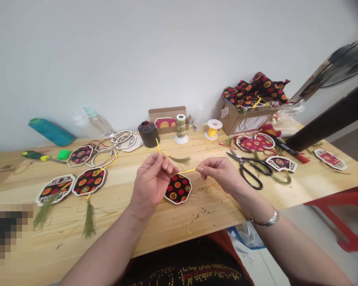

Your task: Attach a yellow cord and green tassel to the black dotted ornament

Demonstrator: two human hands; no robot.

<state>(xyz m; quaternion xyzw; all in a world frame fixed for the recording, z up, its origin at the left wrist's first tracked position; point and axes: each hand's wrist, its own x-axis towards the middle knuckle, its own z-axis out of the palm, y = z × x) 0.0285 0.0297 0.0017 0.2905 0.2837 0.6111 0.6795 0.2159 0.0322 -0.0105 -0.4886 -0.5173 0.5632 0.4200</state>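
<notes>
A yellow cord (187,171) runs taut between my two hands above the table. My left hand (153,174) pinches it, with a yellow loop sticking up over the fingertips and a green tassel (180,160) hanging out behind them. The cord's other end is pinched in the fingertips of my right hand (216,171). Just below the cord lies a black, red-patterned ornament (178,190) with a pale scalloped rim, partly covered by my left hand. Black-handled scissors (250,167) rest to the right of my right hand.
Two tasselled ornaments (89,181) lie at left. Along the wall stand a teal thread cone (51,132), a black thread cone (148,134), a green thread spool (181,129) and a yellow cord spool (213,129). A cardboard box (247,121) holds patterned cloth. A red stool (343,214) stands beyond the table's right edge.
</notes>
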